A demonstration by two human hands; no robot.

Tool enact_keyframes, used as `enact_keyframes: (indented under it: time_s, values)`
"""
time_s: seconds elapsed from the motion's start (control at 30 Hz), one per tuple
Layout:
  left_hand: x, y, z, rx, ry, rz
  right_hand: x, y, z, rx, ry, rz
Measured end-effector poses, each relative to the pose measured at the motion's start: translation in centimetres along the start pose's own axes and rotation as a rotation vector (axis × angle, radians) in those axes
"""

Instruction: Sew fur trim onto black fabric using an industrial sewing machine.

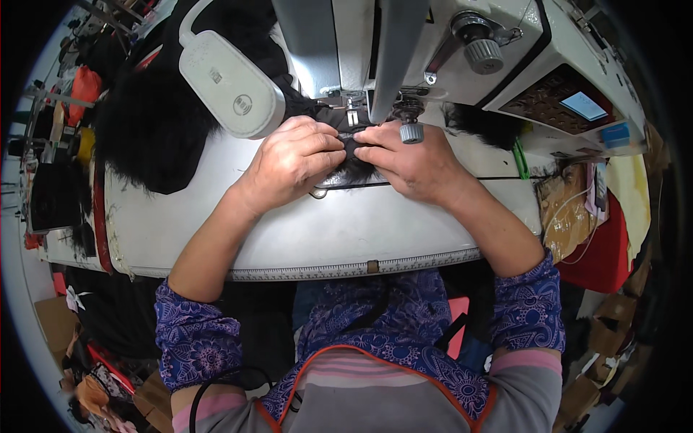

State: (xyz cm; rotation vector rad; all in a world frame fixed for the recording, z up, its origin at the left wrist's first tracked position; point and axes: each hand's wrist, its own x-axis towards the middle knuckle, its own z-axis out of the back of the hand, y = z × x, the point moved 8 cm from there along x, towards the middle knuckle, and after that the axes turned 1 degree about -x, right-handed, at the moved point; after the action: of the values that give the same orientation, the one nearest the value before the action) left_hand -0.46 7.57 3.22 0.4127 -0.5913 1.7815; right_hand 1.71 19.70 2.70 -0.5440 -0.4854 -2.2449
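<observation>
A piece of black furry fabric (354, 167) lies on the sewing machine bed, just in front of the presser foot (352, 117). My left hand (297, 160) has its fingers curled down on the left side of that fabric. From the right, my right hand (415, 160) pinches the other side, its fingertips close to those of the left. Both thumbs are mostly hidden, and so is part of the cloth under the fingers. More black fur (155, 123) spreads over the table to the left, behind the lamp.
A white lamp head (234, 90) hangs left of the needle area. The machine's control panel (567, 101) is at the right, with green snips (521, 159) below it. A measuring tape (325, 272) runs along the white table's (317, 231) front edge. A red cloth (603, 249) hangs at the right.
</observation>
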Motion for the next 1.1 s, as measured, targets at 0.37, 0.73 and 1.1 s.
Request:
enact_keyframes:
  time_s: [0.37, 0.73, 1.1]
  values:
    - [0.3, 2.6, -0.9, -0.125, -0.068, 0.248, 0.0, -2.1, -0.4, -0.134, -0.034, -0.113]
    - [0.9, -0.2, -0.6, 0.113, -0.005, -0.017, 0.2, -2.7, -0.8, -0.247, 0.244, -0.381]
    - [0.8, -0.8, -1.1, 0.067, -0.033, -0.115, 0.2, -1.1, 0.3, -0.007, -0.076, -0.043]
